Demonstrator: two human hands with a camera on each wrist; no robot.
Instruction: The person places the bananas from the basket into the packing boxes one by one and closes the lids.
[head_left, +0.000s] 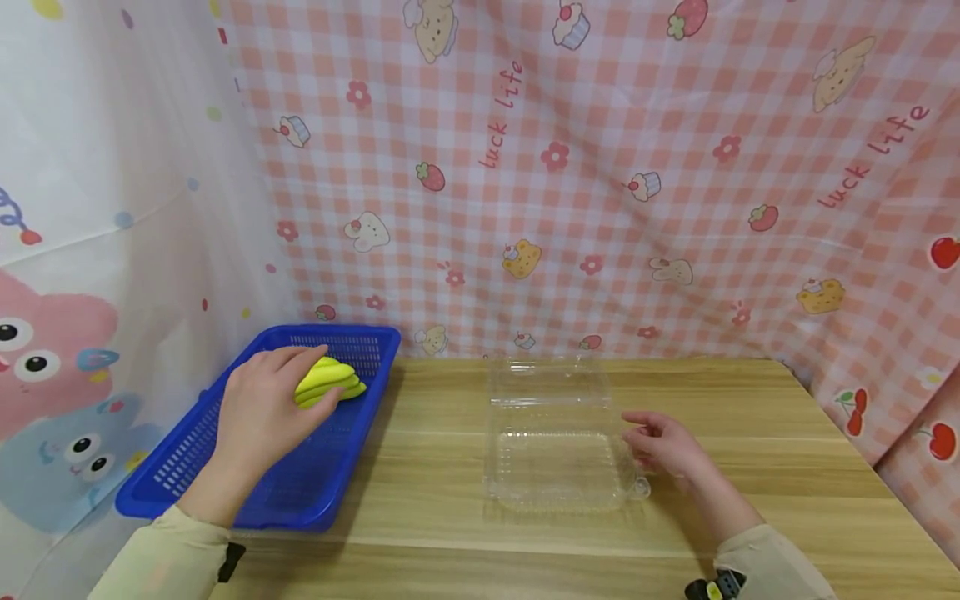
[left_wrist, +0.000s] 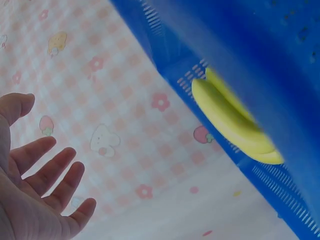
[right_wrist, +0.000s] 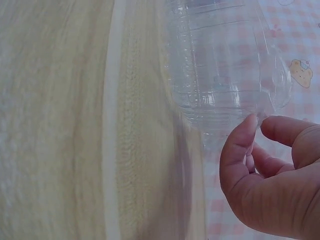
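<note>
A bunch of yellow bananas (head_left: 330, 382) lies toward the far end of a blue plastic basket (head_left: 300, 492). My left hand (head_left: 258, 408) hovers over the basket beside the bunch, thumb and fingers spread. In the left wrist view, a gap separates that hand (left_wrist: 45, 175) from the bananas (left_wrist: 232, 122). To the right, a clear plastic clamshell container (head_left: 558, 471) sits with its lid raised at the back. At its right edge, my right hand (head_left: 667, 446) pinches the rim between thumb and forefinger; the right wrist view shows these fingertips at the container (right_wrist: 220, 75).
The wooden table (head_left: 427, 500) carries the basket on the left and the container in the middle. Behind it hangs a pink checked cloth (head_left: 555, 208). A white printed curtain (head_left: 172, 250) runs close along the basket's left side.
</note>
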